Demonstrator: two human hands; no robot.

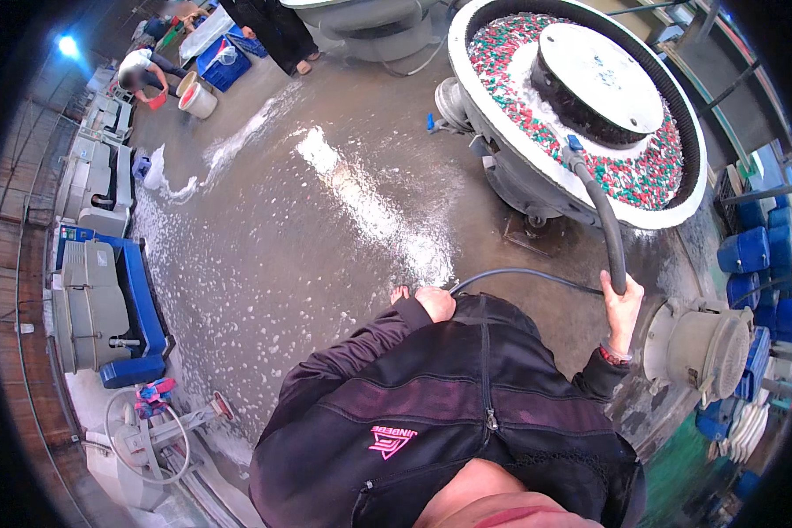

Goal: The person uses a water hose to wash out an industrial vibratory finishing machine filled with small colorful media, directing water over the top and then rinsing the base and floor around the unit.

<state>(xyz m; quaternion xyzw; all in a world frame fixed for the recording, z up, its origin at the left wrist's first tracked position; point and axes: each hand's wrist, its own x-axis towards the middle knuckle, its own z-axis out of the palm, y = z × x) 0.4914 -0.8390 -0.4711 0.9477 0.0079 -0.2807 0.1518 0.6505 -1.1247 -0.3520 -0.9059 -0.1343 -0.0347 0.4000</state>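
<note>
My right hand is wrapped round a thick grey hose. That hose rises to a blue valve handle at the near rim of a round vibratory finishing bowl. In the bowl, many small red and green pieces lie in white foam round a raised centre with a white lid. My left hand is curled closed in front of my waist. A thinner dark hose runs from beside it toward the right; whether the fingers hold it is hidden.
White foam streaks the wet floor. Grey and blue machines line the left, with a handwheel nearer. A motor-like grey drum and blue barrels stand right. Two people, buckets and a blue crate are far off.
</note>
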